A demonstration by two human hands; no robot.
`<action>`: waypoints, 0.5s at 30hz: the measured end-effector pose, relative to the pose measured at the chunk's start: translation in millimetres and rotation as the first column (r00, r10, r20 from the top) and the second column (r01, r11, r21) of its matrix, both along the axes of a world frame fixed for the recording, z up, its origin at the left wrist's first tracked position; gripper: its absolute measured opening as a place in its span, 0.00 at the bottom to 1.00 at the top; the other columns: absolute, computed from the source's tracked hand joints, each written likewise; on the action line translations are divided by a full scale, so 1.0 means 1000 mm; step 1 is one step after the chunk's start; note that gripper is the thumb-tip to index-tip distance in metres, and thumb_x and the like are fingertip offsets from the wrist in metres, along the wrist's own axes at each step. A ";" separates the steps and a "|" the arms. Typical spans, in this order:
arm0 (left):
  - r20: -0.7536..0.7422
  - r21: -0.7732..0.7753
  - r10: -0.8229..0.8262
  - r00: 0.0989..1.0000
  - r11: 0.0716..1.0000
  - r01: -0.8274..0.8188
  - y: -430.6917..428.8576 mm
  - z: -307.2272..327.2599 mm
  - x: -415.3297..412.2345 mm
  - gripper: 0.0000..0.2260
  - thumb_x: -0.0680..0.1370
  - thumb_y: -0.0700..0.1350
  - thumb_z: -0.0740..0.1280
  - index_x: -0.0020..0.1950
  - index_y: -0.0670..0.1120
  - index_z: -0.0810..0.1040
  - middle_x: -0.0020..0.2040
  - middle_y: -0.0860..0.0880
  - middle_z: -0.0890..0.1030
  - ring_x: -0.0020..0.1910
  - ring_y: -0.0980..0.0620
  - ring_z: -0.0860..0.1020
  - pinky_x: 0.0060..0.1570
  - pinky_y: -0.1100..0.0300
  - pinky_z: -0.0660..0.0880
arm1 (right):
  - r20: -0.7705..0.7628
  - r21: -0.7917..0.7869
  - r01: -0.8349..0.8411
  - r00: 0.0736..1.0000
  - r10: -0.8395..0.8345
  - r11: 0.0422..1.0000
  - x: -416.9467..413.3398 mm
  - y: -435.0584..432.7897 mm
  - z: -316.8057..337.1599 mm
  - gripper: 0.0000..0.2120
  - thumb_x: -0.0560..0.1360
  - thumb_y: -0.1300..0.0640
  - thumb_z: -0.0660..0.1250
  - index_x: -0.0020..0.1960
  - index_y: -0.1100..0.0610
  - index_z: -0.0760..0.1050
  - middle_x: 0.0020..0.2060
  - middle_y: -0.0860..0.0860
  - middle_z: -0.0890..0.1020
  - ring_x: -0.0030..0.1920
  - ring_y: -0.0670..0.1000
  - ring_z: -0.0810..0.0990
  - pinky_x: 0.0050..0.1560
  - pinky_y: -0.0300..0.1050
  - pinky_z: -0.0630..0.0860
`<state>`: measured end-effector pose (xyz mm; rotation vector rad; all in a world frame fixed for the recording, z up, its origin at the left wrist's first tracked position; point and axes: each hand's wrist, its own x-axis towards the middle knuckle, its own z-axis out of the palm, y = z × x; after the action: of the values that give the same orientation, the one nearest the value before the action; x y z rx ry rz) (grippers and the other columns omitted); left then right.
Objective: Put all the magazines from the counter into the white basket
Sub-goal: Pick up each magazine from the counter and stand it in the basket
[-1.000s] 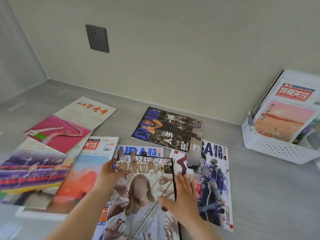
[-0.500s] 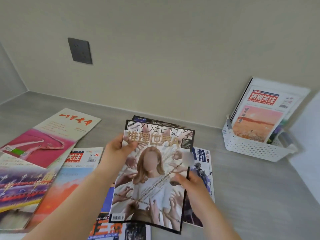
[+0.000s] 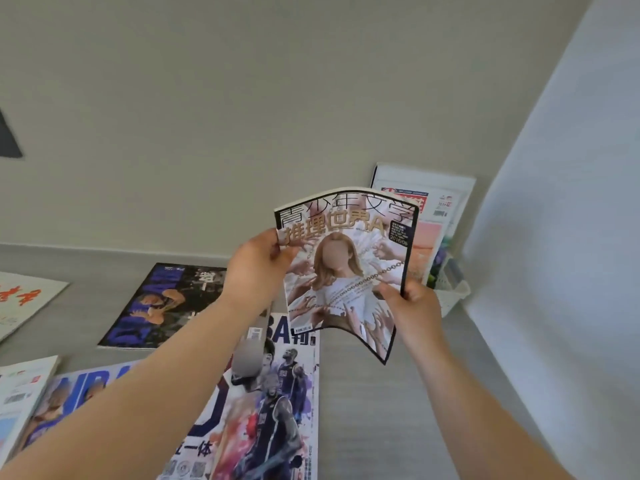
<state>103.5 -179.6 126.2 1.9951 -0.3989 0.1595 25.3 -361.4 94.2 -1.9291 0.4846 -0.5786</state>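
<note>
Two hands: left hand [image 3: 258, 271] pinches the held magazine [image 3: 346, 271] at its left edge, right hand [image 3: 414, 303] at its lower right corner. Bare desk [image 3: 374, 410] lies below the right hand; white basket [image 3: 453, 299] sits just beyond it. Held magazine is airborne, upright, bowed, black-bordered, with gold lettering.

Both hands hold one magazine [image 3: 346, 271] upright in the air, bowed: the left hand [image 3: 254, 268] pinches its left edge, the right hand [image 3: 412, 306] its lower right edge. Behind it the white basket [image 3: 452, 296] holds another magazine [image 3: 433, 209]; left of the basket more lie flat on the counter [image 3: 381, 410].
</note>
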 end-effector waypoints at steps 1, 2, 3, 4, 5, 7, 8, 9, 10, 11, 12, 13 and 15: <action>0.001 -0.026 -0.018 1.000 0.999 0.018 -0.018 0.006 0.006 0.06 0.76 0.40 0.62 0.43 0.50 0.76 0.32 0.47 0.79 0.20 0.57 0.65 0.17 0.72 0.59 | 0.026 -0.021 0.021 0.999 -0.020 1.000 0.004 -0.015 0.006 0.06 0.72 0.62 0.65 0.38 0.60 0.77 0.21 0.50 0.69 0.20 0.42 0.67 0.21 0.31 0.60; 0.005 -0.055 -0.033 0.999 0.998 0.034 -0.036 0.012 0.013 0.06 0.75 0.39 0.62 0.43 0.49 0.77 0.34 0.44 0.79 0.22 0.54 0.67 0.19 0.72 0.60 | 0.062 -0.023 0.043 0.997 -0.041 0.999 0.008 -0.030 0.011 0.04 0.72 0.62 0.64 0.41 0.60 0.78 0.23 0.50 0.74 0.23 0.42 0.72 0.25 0.29 0.64; 0.005 -0.088 -0.047 0.999 0.995 0.047 -0.051 0.018 0.020 0.07 0.75 0.39 0.63 0.42 0.49 0.77 0.36 0.42 0.79 0.25 0.51 0.70 0.22 0.70 0.62 | 0.095 -0.011 0.065 0.993 -0.064 0.998 0.013 -0.044 0.016 0.05 0.72 0.62 0.64 0.44 0.61 0.79 0.27 0.54 0.79 0.27 0.46 0.76 0.30 0.32 0.69; 0.002 -0.118 -0.059 0.998 0.991 0.059 -0.066 0.023 0.029 0.08 0.75 0.39 0.63 0.40 0.50 0.77 0.37 0.41 0.80 0.29 0.49 0.73 0.25 0.68 0.65 | 0.115 0.004 0.082 0.990 -0.082 0.997 0.018 -0.058 0.022 0.06 0.72 0.62 0.64 0.45 0.62 0.78 0.30 0.57 0.81 0.30 0.50 0.77 0.33 0.36 0.72; -0.002 -0.140 -0.070 0.998 0.988 0.069 -0.080 0.028 0.037 0.09 0.75 0.39 0.63 0.38 0.51 0.76 0.38 0.41 0.81 0.32 0.48 0.75 0.28 0.66 0.68 | 0.126 0.004 0.098 0.987 -0.098 0.995 0.025 -0.074 0.026 0.06 0.72 0.62 0.64 0.46 0.62 0.79 0.30 0.56 0.82 0.29 0.50 0.77 0.31 0.36 0.70; -0.031 -0.169 -0.104 0.994 0.981 0.098 -0.106 0.035 0.056 0.12 0.74 0.38 0.64 0.34 0.53 0.74 0.39 0.42 0.82 0.38 0.43 0.79 0.40 0.60 0.76 | 0.112 -0.016 0.124 0.986 -0.121 0.992 0.039 -0.104 0.032 0.07 0.72 0.60 0.64 0.47 0.60 0.79 0.24 0.47 0.79 0.24 0.47 0.74 0.23 0.30 0.65; -0.055 -0.198 -0.133 0.990 0.973 0.119 -0.117 0.037 0.064 0.13 0.74 0.37 0.63 0.34 0.53 0.74 0.42 0.40 0.82 0.42 0.39 0.80 0.48 0.53 0.78 | 0.098 -0.020 0.129 0.987 -0.126 0.992 0.048 -0.117 0.033 0.07 0.72 0.59 0.65 0.47 0.60 0.79 0.26 0.48 0.80 0.25 0.48 0.75 0.24 0.31 0.65; -0.079 -0.221 -0.159 0.984 0.966 0.138 -0.128 0.037 0.073 0.13 0.74 0.36 0.63 0.34 0.51 0.75 0.45 0.37 0.82 0.45 0.36 0.80 0.53 0.46 0.77 | 0.092 -0.022 0.129 0.988 -0.126 0.991 0.055 -0.129 0.033 0.06 0.72 0.59 0.65 0.45 0.59 0.79 0.30 0.52 0.82 0.27 0.50 0.75 0.26 0.32 0.66; -0.093 -0.225 -0.173 0.981 0.963 0.148 -0.137 0.035 0.080 0.11 0.74 0.36 0.63 0.36 0.49 0.76 0.46 0.37 0.82 0.45 0.36 0.80 0.54 0.44 0.76 | 0.091 -0.021 0.128 0.988 -0.125 0.992 0.063 -0.140 0.032 0.04 0.72 0.59 0.65 0.44 0.57 0.79 0.32 0.53 0.81 0.29 0.50 0.75 0.27 0.32 0.66; -0.096 -0.207 -0.170 0.981 0.967 0.147 -0.146 0.032 0.087 0.09 0.74 0.36 0.64 0.38 0.47 0.78 0.44 0.40 0.82 0.43 0.40 0.81 0.54 0.46 0.76 | 0.090 -0.022 0.126 0.988 -0.124 0.992 0.070 -0.151 0.029 0.04 0.72 0.60 0.66 0.43 0.56 0.79 0.31 0.53 0.80 0.28 0.48 0.73 0.25 0.30 0.65; -0.099 -0.194 -0.166 0.981 0.970 0.144 -0.154 0.028 0.093 0.08 0.74 0.37 0.64 0.38 0.47 0.79 0.40 0.44 0.82 0.39 0.48 0.81 0.52 0.48 0.77 | 0.084 -0.020 0.125 0.989 -0.123 0.992 0.077 -0.160 0.026 0.04 0.72 0.60 0.65 0.43 0.56 0.79 0.29 0.52 0.78 0.26 0.46 0.70 0.22 0.29 0.63; -0.110 -0.200 -0.163 0.981 0.970 0.138 -0.162 0.023 0.098 0.09 0.74 0.36 0.64 0.37 0.48 0.78 0.38 0.47 0.80 0.38 0.50 0.81 0.52 0.49 0.77 | 0.077 -0.012 0.126 0.989 -0.125 0.992 0.083 -0.169 0.022 0.05 0.72 0.61 0.65 0.44 0.57 0.79 0.27 0.51 0.76 0.24 0.45 0.69 0.21 0.30 0.62; -0.138 -0.215 -0.150 0.979 0.970 0.118 -0.176 0.014 0.107 0.12 0.73 0.36 0.65 0.34 0.50 0.76 0.38 0.45 0.80 0.42 0.45 0.81 0.54 0.46 0.77 | 0.073 0.018 0.139 0.987 -0.140 0.990 0.095 -0.184 0.012 0.05 0.72 0.61 0.65 0.44 0.58 0.79 0.27 0.52 0.76 0.23 0.46 0.67 0.22 0.33 0.63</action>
<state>210.9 -355.8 140.1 1.7568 -0.4004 -0.0373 120.1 -545.0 106.4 -1.8641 0.5780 -0.7326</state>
